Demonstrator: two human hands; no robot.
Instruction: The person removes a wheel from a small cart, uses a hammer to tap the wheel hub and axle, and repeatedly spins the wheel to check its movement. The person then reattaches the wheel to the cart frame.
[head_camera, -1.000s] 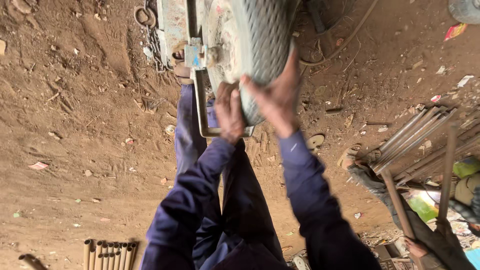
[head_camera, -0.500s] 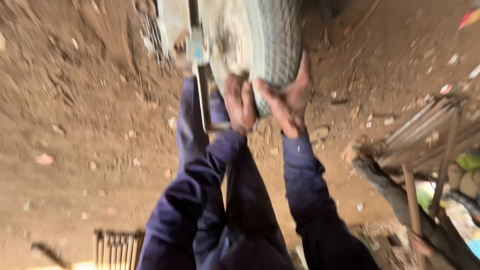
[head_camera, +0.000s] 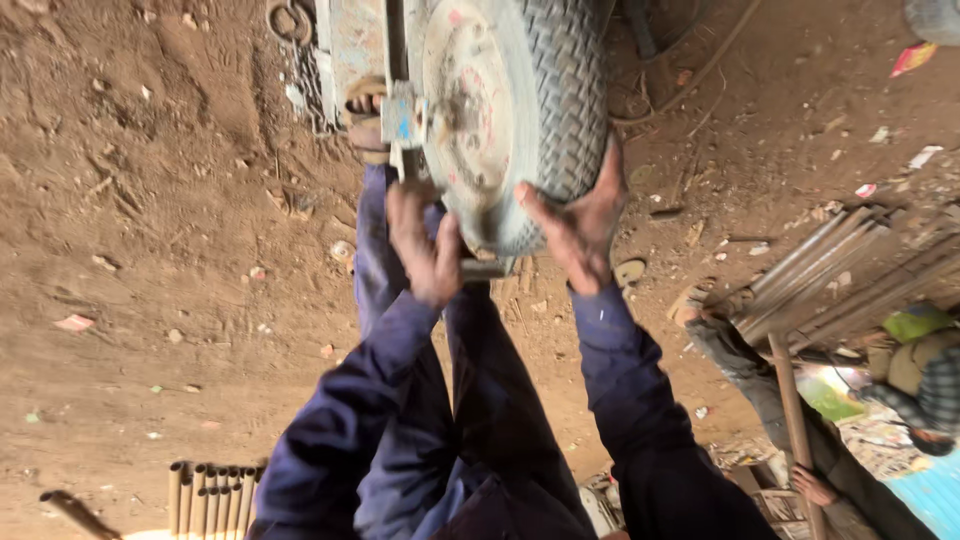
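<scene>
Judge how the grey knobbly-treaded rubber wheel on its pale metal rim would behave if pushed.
The grey treaded wheel is round, so probably rolls readily. Its knobbly tread likely grips rather than slips. Both hands, left hand and right hand, suggest weight.

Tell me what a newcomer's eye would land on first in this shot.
First the small wheel at top centre, with its knobbly grey tyre and worn pale rim, set in a metal frame. Both hands are on it: the right hand spread on the tyre's lower edge, the left hand at the frame beside the rim. All around is bare brown dirt ground, with metal rods piled at the right.
</scene>
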